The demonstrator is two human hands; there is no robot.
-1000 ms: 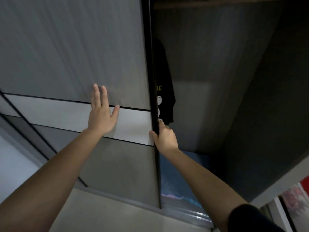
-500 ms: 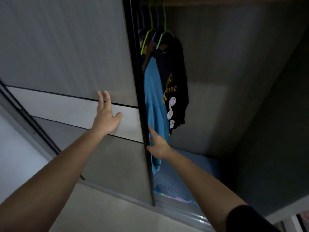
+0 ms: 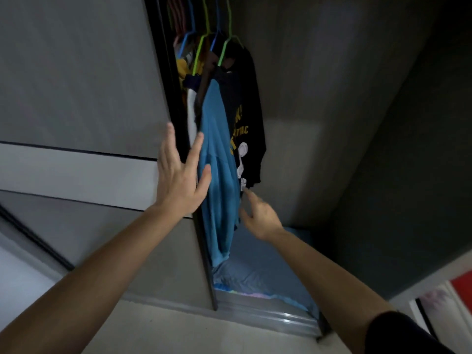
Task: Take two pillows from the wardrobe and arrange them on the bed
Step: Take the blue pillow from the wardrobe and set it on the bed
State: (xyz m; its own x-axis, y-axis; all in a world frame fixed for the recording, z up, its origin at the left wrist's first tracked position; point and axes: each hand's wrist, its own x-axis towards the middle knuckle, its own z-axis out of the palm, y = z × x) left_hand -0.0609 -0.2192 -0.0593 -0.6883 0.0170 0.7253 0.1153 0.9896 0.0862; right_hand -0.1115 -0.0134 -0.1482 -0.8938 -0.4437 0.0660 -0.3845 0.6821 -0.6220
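Note:
The grey sliding wardrobe door (image 3: 84,103) stands pushed to the left, and the wardrobe's inside shows to its right. A blue pillow (image 3: 260,267) lies on the wardrobe floor, partly behind hanging clothes. My left hand (image 3: 180,177) is spread flat at the door's dark right edge, fingers apart, holding nothing. My right hand (image 3: 260,217) hovers inside the opening just above the pillow, fingers loosely apart, empty. A second pillow is not visible.
A blue shirt (image 3: 217,175) and a black printed T-shirt (image 3: 245,118) hang on green hangers between my hands. The metal door track (image 3: 265,315) runs along the floor. The wardrobe's dark right wall (image 3: 408,175) bounds the opening.
The door has slid further left, uncovering more hanging clothes and the pillow. My right hand has let go of the door edge and moved into the opening; my left hand has shifted to the door's edge.

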